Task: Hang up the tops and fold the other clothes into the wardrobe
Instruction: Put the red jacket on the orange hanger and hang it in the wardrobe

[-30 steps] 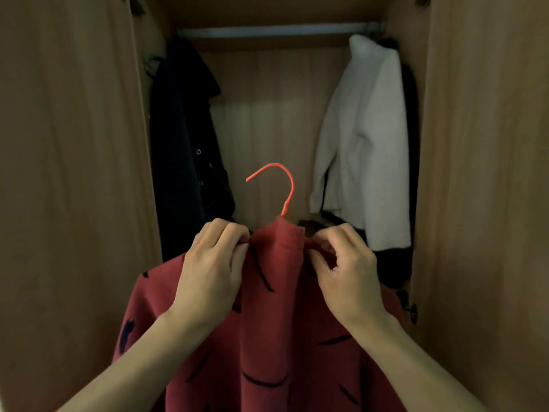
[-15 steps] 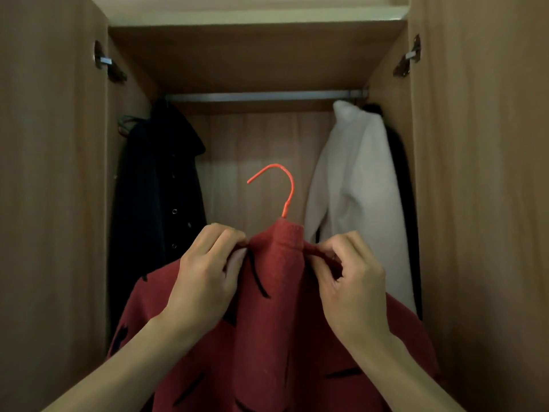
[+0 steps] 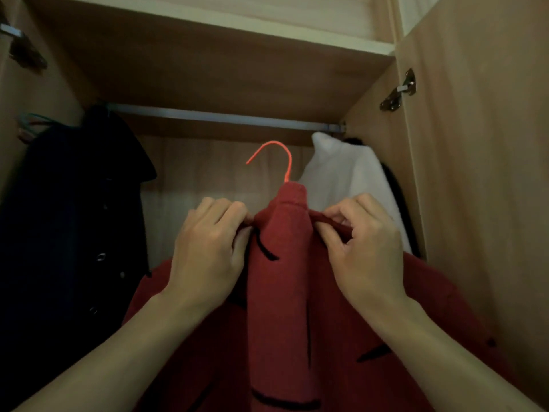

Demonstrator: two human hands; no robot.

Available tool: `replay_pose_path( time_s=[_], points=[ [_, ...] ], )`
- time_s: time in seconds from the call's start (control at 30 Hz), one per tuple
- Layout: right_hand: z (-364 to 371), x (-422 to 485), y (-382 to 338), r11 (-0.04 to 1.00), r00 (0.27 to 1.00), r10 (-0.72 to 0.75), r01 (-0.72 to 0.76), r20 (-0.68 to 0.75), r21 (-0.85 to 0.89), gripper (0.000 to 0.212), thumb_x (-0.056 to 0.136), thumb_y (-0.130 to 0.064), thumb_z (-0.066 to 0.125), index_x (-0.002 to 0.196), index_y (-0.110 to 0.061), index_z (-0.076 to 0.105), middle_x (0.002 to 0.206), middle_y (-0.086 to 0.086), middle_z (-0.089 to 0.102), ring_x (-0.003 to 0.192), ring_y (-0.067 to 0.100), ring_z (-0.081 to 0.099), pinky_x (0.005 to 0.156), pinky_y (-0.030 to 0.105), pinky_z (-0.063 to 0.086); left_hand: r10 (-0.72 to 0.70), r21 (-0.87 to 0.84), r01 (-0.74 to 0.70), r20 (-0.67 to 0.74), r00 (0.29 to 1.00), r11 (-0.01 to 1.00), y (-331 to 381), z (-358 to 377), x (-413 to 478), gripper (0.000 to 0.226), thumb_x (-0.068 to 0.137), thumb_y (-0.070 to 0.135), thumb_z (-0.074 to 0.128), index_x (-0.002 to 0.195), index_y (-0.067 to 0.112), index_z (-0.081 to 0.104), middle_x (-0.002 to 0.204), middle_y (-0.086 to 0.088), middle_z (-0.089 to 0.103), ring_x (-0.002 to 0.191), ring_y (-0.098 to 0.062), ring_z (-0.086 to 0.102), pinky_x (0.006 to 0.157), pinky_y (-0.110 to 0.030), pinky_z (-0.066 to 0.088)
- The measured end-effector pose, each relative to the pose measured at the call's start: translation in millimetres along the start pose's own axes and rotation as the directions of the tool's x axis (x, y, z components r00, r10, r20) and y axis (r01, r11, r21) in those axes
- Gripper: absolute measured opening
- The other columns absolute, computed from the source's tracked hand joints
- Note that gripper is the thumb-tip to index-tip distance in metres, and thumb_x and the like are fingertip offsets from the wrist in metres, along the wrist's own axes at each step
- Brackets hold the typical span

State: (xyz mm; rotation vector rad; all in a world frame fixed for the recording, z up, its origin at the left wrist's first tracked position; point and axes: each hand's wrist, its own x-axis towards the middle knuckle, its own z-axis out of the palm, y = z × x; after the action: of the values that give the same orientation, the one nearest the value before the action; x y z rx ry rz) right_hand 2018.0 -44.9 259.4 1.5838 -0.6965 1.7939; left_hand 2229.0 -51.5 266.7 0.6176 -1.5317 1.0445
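Head view. Item: red top with black marks, on an orange hanger, held up inside the wardrobe. My left grip pinches the fabric at the collar's left side; my right grip pinches a fold at its right side. The hanger's hook rises between and above both grips, below the rail, not touching it. Dark coat hangs left of my left grip; white garment behind my right grip.

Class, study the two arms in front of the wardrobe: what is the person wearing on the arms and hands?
Nothing that shows. Both forearms are bare to the picture's edge, no sleeve in view. The left hand and the right hand have no glove, ring, watch or bracelet visible.
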Motion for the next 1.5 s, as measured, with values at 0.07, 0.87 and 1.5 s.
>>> replay_pose_path(
  time_s=[0.07,0.87,1.5],
  points=[
    [18.1,11.1,8.8,0.997,0.999,-0.045,0.043,-0.018,-0.057,0.013,0.08,-0.015,0.077,0.081,-0.016,0.064,0.081,-0.001,0.055,0.076,0.023,0.058,0.068,0.048,0.05,0.031,-0.006,-0.031,-0.029,0.999,0.999,-20.7,16.6,9.1,0.009,0.086,0.012,0.065,0.083,0.013,0.056,0.081,0.001,0.053,0.078,-0.022,0.046,0.068,-0.038,0.04],
    [151.3,96.4,120.7,0.901,0.961,-0.273,0.239,-0.045,-0.361,0.016,0.079,-0.012,0.078,0.083,-0.012,0.062,0.079,0.002,0.054,0.072,0.017,0.049,0.059,0.031,0.041,0.236,0.014,-0.238,-0.193,0.952,0.971,-136.7,201.2,83.3,0.019,0.094,0.014,0.055,0.106,0.004,0.067,0.09,-0.011,0.06,0.081,-0.03,0.053,0.065,-0.045,0.046],
    [231.2,242.2,237.4,0.783,0.969,-0.236,0.237,0.078,-0.575,0.005,0.096,-0.021,0.056,0.099,-0.019,0.053,0.091,-0.005,0.036,0.083,0.016,0.047,0.062,0.03,0.032,0.093,0.048,-0.084,-0.222,0.971,0.995,-175.1,372.2,229.0,0.012,0.092,0.019,0.065,0.1,0.01,0.063,0.091,-0.007,0.063,0.088,-0.026,0.057,0.061,-0.033,0.038]
  ],
)
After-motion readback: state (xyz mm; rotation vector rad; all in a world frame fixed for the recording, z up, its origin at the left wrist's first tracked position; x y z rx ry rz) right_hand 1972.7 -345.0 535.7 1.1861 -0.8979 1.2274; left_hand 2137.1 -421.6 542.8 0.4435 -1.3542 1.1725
